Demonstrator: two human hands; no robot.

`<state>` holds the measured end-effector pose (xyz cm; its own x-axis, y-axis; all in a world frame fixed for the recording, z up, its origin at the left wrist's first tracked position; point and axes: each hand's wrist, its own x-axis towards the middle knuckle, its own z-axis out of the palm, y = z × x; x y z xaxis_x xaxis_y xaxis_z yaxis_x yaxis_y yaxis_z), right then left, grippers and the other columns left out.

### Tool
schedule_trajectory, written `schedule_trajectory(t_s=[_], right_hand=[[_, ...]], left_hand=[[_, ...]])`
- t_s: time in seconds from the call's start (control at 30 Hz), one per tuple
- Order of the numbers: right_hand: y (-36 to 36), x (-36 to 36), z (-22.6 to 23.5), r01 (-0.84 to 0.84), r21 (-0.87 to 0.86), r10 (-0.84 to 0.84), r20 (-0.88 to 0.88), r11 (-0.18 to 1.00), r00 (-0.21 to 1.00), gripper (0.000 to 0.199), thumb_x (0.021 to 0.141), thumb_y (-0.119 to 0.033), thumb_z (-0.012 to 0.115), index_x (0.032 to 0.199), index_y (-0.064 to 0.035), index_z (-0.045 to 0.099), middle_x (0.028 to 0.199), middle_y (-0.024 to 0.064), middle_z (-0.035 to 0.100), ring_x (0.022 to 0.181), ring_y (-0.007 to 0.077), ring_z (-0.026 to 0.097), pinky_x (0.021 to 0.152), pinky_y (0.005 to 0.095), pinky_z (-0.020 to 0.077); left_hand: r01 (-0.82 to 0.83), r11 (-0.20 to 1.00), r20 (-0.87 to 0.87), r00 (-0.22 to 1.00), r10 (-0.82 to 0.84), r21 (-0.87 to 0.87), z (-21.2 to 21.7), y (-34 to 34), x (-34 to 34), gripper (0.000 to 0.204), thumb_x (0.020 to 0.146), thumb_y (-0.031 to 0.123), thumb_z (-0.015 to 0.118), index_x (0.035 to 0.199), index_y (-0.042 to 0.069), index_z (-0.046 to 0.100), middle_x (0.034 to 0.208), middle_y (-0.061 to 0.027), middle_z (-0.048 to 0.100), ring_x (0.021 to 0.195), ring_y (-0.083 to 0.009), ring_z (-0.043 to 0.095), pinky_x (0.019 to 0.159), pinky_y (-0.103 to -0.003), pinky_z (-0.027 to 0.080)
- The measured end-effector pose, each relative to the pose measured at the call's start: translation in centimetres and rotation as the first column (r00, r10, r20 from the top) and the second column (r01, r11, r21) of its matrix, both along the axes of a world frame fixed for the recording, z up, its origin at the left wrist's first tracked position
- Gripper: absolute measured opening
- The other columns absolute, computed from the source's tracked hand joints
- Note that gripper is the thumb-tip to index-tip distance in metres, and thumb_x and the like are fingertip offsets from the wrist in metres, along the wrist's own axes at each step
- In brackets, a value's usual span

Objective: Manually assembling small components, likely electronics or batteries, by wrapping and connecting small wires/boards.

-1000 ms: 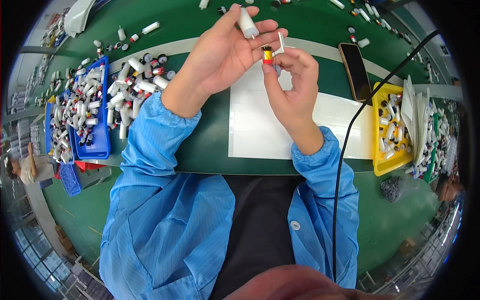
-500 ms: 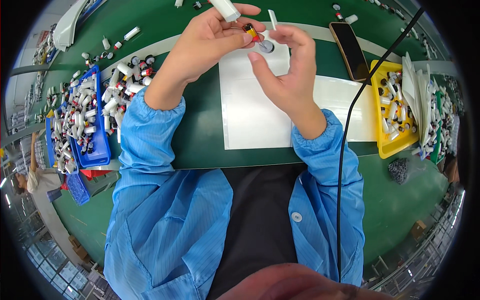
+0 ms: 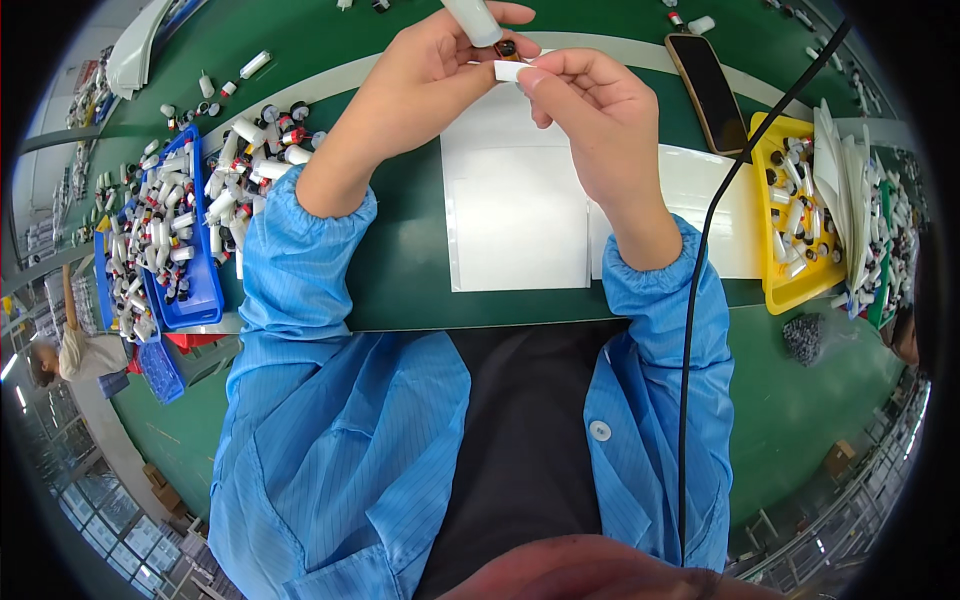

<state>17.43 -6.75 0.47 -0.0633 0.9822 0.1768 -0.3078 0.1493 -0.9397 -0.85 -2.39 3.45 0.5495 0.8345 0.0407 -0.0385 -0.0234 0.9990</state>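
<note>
My left hand (image 3: pixel 425 95) is closed near the top of the view. A white plastic tube (image 3: pixel 473 20) lies in it, and a small cylindrical part (image 3: pixel 507 48) with a black and brownish end shows below the tube's end. Against that part, my right hand (image 3: pixel 610 120) pinches a short white strip (image 3: pixel 512 71) between thumb and forefinger. The strip's left end touches the left thumb tip and covers most of the small part. Beneath both hands lie white sheets (image 3: pixel 520 220) on the green table.
Left of me, a heap of white tubes with red and black ends (image 3: pixel 245 170) lies beside blue trays (image 3: pixel 205 300) full of similar pieces. At right are a phone (image 3: pixel 708 90), a yellow tray (image 3: pixel 790 295) of parts and a hanging black cable (image 3: pixel 697 270).
My right hand has closed in, turning the strip from upright to nearly level and bringing it against the small part. The part's yellow and red side is now covered.
</note>
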Motion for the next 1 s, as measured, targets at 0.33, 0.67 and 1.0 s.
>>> schedule_trajectory(t_s=[0.33,0.67,1.0], right_hand=[[0.5,0.4,-0.5,0.035,-0.045,-0.035,-0.009,0.998,0.999,0.015,0.089,-0.008,0.071,0.100,0.0017,0.069,0.084,0.0053,0.069,0.071,0.0071,0.061,0.062,0.0198,0.0483],[0.3,0.4,-0.2,0.082,0.128,-0.101,0.145,0.988,0.984,0.022,0.088,-0.006,0.072,0.107,0.0027,0.064,0.091,0.0064,0.067,0.076,0.0083,0.063,0.064,0.0185,0.0480],[0.8,0.3,-0.2,-0.097,-0.160,0.094,-0.022,0.982,0.995,0.032,0.089,-0.018,0.075,0.110,-0.0012,0.058,0.097,0.0048,0.066,0.081,0.0080,0.060,0.066,0.0201,0.0416]], left_hand=[[0.006,0.961,-0.101,0.995,0.023,0.278,0.0,-0.3,0.2,0.046,0.090,-0.007,0.055,0.136,-0.002,0.051,0.129,-0.0144,0.061,0.114,-0.0197,0.063,0.094,-0.029,0.051],[0.044,0.963,-0.063,0.998,-0.028,0.265,0.0,0.2,-0.4,0.047,0.093,0.002,0.063,0.139,-0.001,0.052,0.125,-0.0143,0.066,0.116,-0.0179,0.062,0.096,-0.029,0.051],[0.144,0.957,-0.082,0.988,-0.127,0.251,2.4,-0.3,-1.7,0.052,0.094,0.004,0.060,0.144,-0.004,0.045,0.126,-0.0192,0.065,0.117,-0.0198,0.062,0.097,-0.029,0.050]])
